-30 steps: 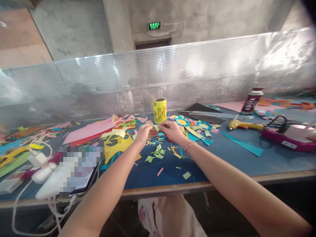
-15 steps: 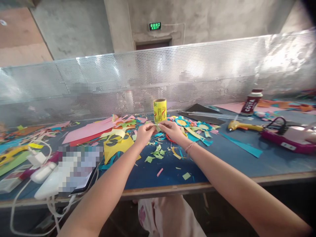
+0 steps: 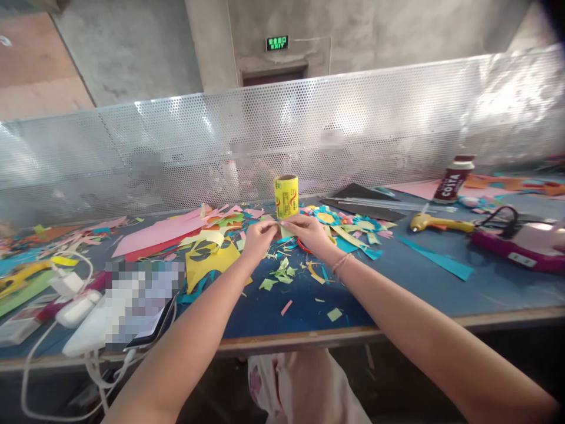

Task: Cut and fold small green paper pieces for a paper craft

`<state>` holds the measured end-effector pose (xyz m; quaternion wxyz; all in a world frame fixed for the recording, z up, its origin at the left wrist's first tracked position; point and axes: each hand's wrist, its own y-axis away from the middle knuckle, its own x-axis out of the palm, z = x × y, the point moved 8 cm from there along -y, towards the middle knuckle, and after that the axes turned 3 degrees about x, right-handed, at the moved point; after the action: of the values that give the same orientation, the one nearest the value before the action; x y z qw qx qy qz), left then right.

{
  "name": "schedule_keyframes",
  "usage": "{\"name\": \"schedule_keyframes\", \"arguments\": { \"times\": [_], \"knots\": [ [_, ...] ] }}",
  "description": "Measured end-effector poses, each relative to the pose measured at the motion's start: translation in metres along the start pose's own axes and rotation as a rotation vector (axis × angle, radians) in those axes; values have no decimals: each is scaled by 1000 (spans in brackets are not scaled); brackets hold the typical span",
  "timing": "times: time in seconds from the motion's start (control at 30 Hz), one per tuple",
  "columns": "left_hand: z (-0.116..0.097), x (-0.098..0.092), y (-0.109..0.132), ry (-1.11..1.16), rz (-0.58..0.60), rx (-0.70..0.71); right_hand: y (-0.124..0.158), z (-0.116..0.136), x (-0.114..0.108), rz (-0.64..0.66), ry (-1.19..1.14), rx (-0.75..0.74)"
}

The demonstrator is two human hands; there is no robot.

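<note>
Over the middle of the blue table my left hand (image 3: 261, 237) and my right hand (image 3: 308, 231) meet at their fingertips. Both pinch one small piece of light green paper (image 3: 286, 231), partly covered by the fingers. Just behind them a yellow tube (image 3: 286, 196) with printing stands upright. Below my hands lie small green paper scraps (image 3: 283, 272). Left of my left hand is a yellow paper sheet (image 3: 212, 265) with holes cut in it. Blue and yellow paper flowers (image 3: 329, 217) lie beyond my right hand.
At the left are a phone (image 3: 152, 321), a white charger (image 3: 79, 306) and cables. Pink paper (image 3: 165, 232) lies behind them. To the right are a yellow glue gun (image 3: 441, 224), a purple power strip (image 3: 516, 247) and a brown bottle (image 3: 454, 179). A perforated metal screen (image 3: 185, 153) borders the back.
My hands stay together with only slight finger movement, and the green paper shows a little more below the fingertips. The view has shifted slightly.
</note>
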<state>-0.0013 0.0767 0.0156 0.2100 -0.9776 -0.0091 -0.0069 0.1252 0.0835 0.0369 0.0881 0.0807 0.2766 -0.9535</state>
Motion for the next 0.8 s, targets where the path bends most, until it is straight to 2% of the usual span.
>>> {"name": "schedule_keyframes", "arguments": {
  "times": [0.2,0.57,0.8],
  "knots": [
    [-3,4,3,11,14,-19,-1,-10,1,-4,-64,77],
    [8,6,2,125,28,-83,-2,-11,3,2,-102,72],
    [5,8,4,164,48,-98,-1,-10,2,0,-35,31]
  ]
}}
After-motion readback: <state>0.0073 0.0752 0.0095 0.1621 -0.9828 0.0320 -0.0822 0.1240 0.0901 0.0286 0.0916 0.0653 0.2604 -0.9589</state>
